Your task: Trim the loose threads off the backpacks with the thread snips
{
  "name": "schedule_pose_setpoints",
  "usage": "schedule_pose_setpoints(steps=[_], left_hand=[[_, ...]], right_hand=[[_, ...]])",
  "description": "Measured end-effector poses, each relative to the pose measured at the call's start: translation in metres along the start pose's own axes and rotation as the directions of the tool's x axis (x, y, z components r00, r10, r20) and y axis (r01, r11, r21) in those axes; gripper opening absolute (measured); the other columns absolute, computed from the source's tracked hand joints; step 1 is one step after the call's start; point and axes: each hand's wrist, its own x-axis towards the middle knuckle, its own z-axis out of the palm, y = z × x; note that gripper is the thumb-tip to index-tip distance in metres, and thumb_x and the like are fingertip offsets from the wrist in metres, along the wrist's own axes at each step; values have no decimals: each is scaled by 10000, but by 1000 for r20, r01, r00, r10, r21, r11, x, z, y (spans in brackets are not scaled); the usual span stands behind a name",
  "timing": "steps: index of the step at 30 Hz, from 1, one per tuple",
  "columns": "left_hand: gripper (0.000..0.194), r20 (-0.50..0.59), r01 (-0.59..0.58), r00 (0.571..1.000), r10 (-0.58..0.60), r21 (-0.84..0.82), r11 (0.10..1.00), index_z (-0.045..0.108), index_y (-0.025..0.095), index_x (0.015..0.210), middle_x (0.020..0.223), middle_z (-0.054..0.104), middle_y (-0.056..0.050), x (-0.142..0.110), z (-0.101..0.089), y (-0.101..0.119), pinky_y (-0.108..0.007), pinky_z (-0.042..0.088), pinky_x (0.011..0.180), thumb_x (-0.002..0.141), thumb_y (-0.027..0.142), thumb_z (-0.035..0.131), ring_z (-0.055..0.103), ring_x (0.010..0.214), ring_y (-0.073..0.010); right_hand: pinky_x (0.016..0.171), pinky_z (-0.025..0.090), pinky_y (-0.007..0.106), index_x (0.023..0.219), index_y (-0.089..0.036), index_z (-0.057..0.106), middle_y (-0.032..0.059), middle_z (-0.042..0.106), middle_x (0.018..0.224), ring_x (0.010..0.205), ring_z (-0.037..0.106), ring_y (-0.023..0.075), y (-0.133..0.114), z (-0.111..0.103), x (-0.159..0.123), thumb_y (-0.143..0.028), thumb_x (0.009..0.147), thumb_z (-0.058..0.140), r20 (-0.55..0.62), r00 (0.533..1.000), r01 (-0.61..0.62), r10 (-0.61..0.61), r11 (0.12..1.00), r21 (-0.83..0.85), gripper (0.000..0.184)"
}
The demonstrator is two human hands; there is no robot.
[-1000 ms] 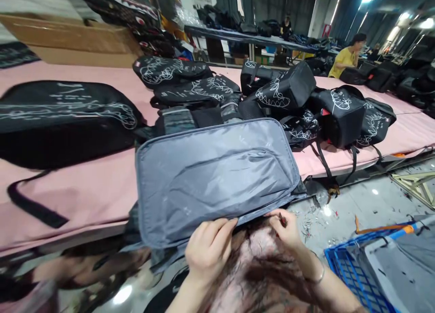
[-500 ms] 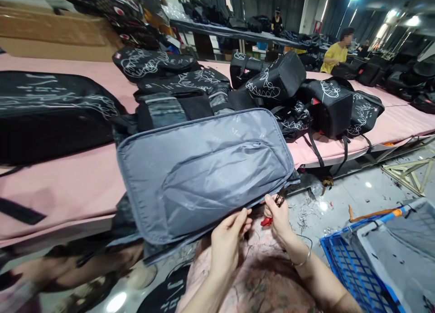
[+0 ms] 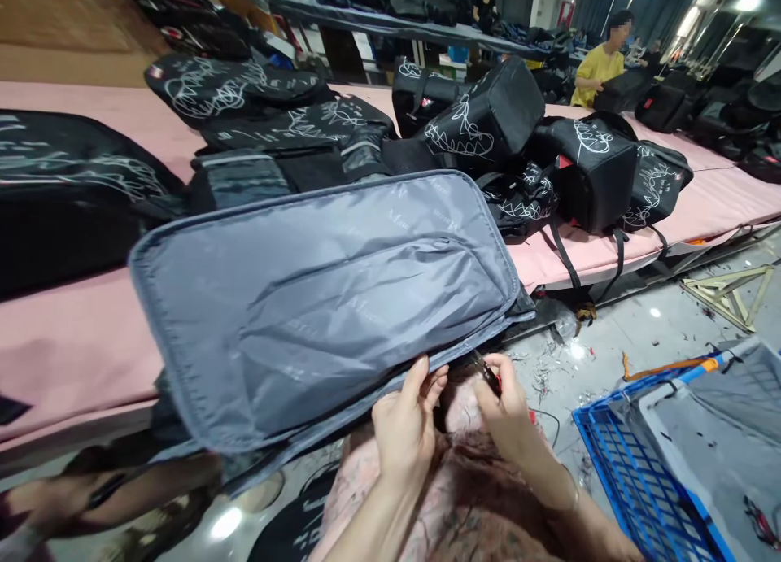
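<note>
A bag [image 3: 342, 302] with its grey-blue lining facing up lies in front of me, partly over the table edge. A raised pocket shape creases the middle of the lining. At the bag's near edge, my left hand [image 3: 406, 420] is closed, pinching the seam between thumb and fingers. Just to the right, my right hand [image 3: 503, 403] is closed around small dark thread snips [image 3: 486, 373] with a bit of red on them. Their tip points up and left towards the bag's edge, close to the seam; I cannot tell whether it touches.
Several black bags with white line drawings [image 3: 488, 123] rest on the pink table [image 3: 79, 334]. A blue crate [image 3: 634, 472] with a grey liner stands at right on the littered floor. A person in yellow [image 3: 595, 70] is across the table. Another person's arm [image 3: 152, 485] is at lower left.
The bag has shifted left and nearer in view. My right hand has turned, and the snips now point at the bag's edge. My left hand still pinches the edge.
</note>
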Motion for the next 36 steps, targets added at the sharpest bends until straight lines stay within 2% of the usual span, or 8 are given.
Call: schedule_pose_setpoints(steps=[3, 9, 15, 23, 30, 32, 36], left_hand=[[85, 34, 3, 999, -5, 40, 999, 630, 99, 604, 593, 652, -18, -1, -3, 0, -215, 551, 592, 630, 130, 704, 653, 596, -128], [114, 49, 18, 999, -21, 58, 998, 624, 100, 598, 600, 658, -29, 3, -7, -2, -255, 558, 648, 608, 144, 729, 657, 622, -145], [151, 54, 6, 999, -9, 60, 998, 632, 101, 586, 608, 665, -23, 5, -8, -4, -274, 565, 672, 562, 161, 769, 646, 607, -136], [221, 38, -8, 999, 6, 55, 998, 628, 85, 547, 582, 649, -20, 9, -10, -6, -271, 571, 671, 480, 177, 817, 632, 592, -128], [190, 21, 4, 1000, -5, 72, 997, 622, 86, 556, 606, 641, -10, 7, -9, -4, -283, 565, 713, 507, 151, 794, 617, 577, -110], [186, 31, 2, 1000, -4, 62, 998, 626, 88, 569, 619, 648, -12, 7, -10, -3, -283, 563, 713, 509, 149, 791, 627, 600, -119], [177, 64, 6, 998, -12, 86, 996, 635, 94, 609, 637, 660, -20, 7, -11, -2, -286, 561, 704, 530, 154, 783, 648, 628, -142]], right_hand=[[709, 433, 260, 992, -184, 531, 38, 596, 882, 789, 544, 148, -8, -12, -12, -283, 867, 397, 54, 998, 48, -42, 991, -121, 208], [571, 409, 229, 897, -171, 563, 7, 583, 680, 591, 520, 125, -16, -10, -10, -311, 845, 474, 25, 991, 135, -133, 963, -235, 174], [589, 414, 225, 901, -173, 556, 25, 613, 727, 617, 548, 127, -17, -13, -11, -311, 856, 472, 31, 970, 241, -243, 925, -292, 167], [546, 390, 212, 870, -184, 564, 16, 606, 703, 592, 544, 124, -23, -12, -4, -355, 873, 447, 120, 973, 229, -197, 889, -395, 207], [579, 396, 224, 871, -187, 567, 29, 613, 732, 653, 556, 143, -21, -13, -2, -338, 889, 426, 182, 944, 329, -275, 833, -445, 208], [581, 398, 230, 876, -187, 570, 30, 616, 737, 659, 560, 147, -17, -13, -1, -345, 890, 424, 147, 948, 317, -281, 832, -456, 216], [595, 428, 232, 913, -176, 571, 35, 624, 759, 657, 572, 140, -5, -12, 1, -344, 871, 445, -17, 969, 217, -246, 886, -410, 214]])
